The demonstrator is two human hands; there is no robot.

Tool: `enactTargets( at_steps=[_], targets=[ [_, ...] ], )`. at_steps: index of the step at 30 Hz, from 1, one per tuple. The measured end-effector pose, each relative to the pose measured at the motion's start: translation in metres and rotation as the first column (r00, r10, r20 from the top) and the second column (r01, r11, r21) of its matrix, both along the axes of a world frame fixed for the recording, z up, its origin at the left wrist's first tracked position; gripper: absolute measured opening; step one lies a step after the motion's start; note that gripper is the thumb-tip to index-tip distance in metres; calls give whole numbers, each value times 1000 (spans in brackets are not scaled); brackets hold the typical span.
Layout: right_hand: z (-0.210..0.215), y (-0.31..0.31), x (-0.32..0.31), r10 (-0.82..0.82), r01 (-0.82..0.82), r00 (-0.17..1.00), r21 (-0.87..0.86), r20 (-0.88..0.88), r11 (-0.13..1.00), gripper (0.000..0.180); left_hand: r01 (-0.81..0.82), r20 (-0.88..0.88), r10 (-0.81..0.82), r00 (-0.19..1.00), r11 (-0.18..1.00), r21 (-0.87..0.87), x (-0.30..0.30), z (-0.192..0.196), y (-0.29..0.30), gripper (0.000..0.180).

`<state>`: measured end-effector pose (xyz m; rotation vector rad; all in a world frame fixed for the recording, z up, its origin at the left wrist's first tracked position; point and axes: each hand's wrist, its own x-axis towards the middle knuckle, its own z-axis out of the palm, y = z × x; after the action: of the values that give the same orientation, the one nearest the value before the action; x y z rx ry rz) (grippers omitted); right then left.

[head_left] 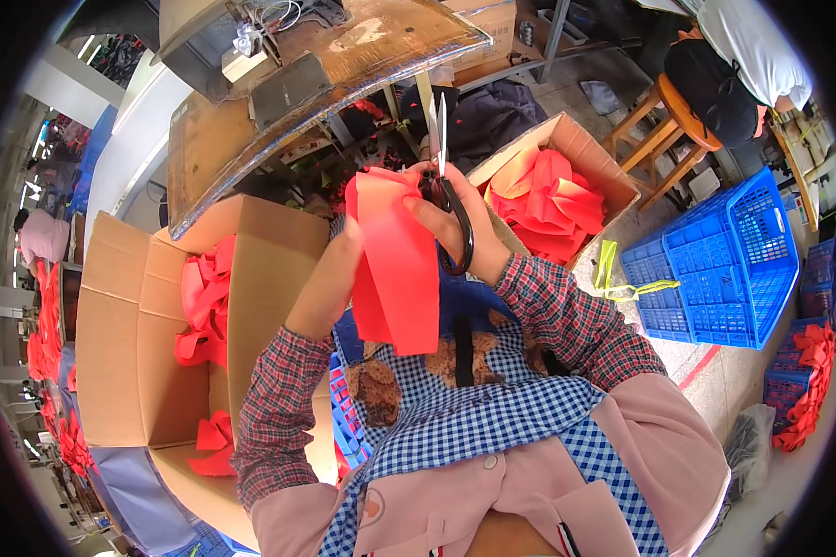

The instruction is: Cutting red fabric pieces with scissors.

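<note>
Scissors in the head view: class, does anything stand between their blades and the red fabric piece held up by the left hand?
Nothing visible does. The right hand holds the scissors with the blades pointing up, right beside the top edge of the red fabric piece, which the left hand holds up. No other thing lies between blades and fabric.

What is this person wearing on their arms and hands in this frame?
Both forearms are covered by long sleeves in a red and dark plaid check, reaching the wrists. The left hand and right hand are bare, with no gloves. Pink sleeves cover the upper arms, over a blue-and-white gingham apron front.
</note>
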<state>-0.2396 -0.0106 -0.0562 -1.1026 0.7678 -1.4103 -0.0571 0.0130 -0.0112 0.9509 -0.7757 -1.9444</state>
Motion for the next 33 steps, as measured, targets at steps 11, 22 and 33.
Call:
enactTargets(
  at_steps=[11,22,33],
  targets=[
    [-1,21,-7,223,-203,973,236,-62,950,31,-80,388,204,899,947,-312,6,-4,0,32],
    [-16,25,-5,189,-179,878,63,-439,982,42,-84,398,198,896,954,-286,11,0,4,31],
    [-6,25,-8,270,-215,837,168,-476,962,42,-39,431,163,887,958,-282,9,0,4,32]
  ],
)
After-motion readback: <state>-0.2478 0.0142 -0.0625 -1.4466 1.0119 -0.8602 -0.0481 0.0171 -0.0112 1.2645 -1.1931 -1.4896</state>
